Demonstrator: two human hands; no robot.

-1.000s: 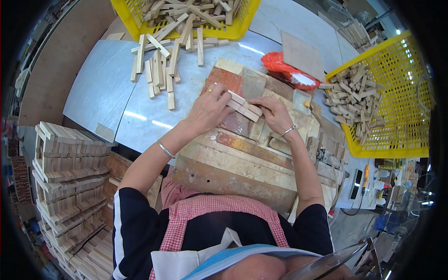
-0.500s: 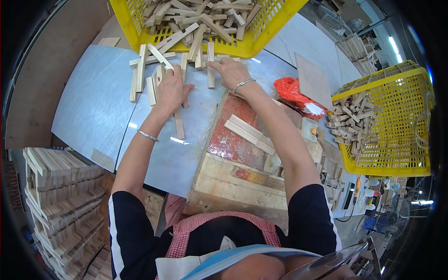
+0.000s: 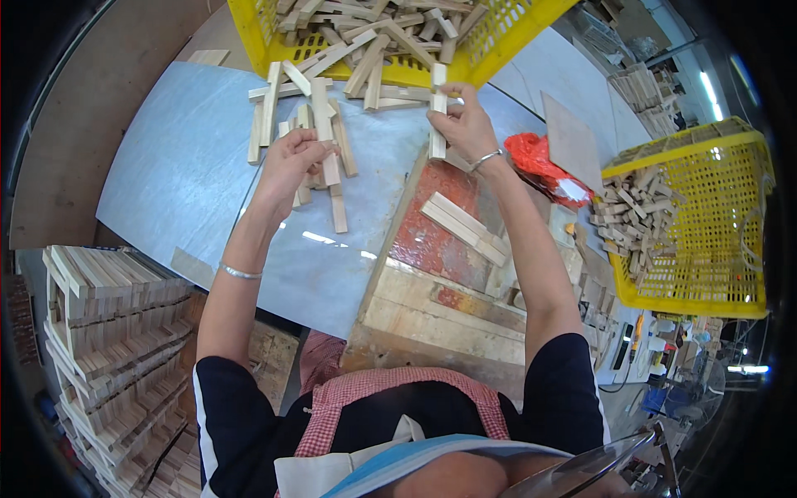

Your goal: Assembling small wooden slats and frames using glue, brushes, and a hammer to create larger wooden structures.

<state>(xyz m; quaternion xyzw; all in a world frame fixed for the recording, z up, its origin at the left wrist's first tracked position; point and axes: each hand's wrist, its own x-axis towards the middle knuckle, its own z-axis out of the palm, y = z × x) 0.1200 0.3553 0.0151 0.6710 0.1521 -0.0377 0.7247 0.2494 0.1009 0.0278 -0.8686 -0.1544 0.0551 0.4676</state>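
My left hand (image 3: 292,166) is closed on a pale wooden strip (image 3: 322,116), held upright between thumb and fingers above a loose pile of similar strips. Further right, my right hand (image 3: 466,124) pinches another wooden strip (image 3: 437,143) between thumb and fingers. Several loose wooden pieces (image 3: 270,106) lie crossed on the grey-blue tabletop (image 3: 174,133), just in front of the yellow crate. Two strips (image 3: 463,228) rest side by side on a worn board with a red patch (image 3: 427,224), below my right hand.
A yellow crate (image 3: 490,73) heaped with strips stands at the far edge. To the right, another yellow crate (image 3: 722,224) holds short wooden blocks. A red plastic bag (image 3: 531,158) lies beside a flat panel (image 3: 573,137). Stacked wooden frames (image 3: 116,315) rise at lower left.
My left hand has picked up a strip from the pile and holds it upright. My right hand has moved right and now grips a strip. The view has shifted slightly.
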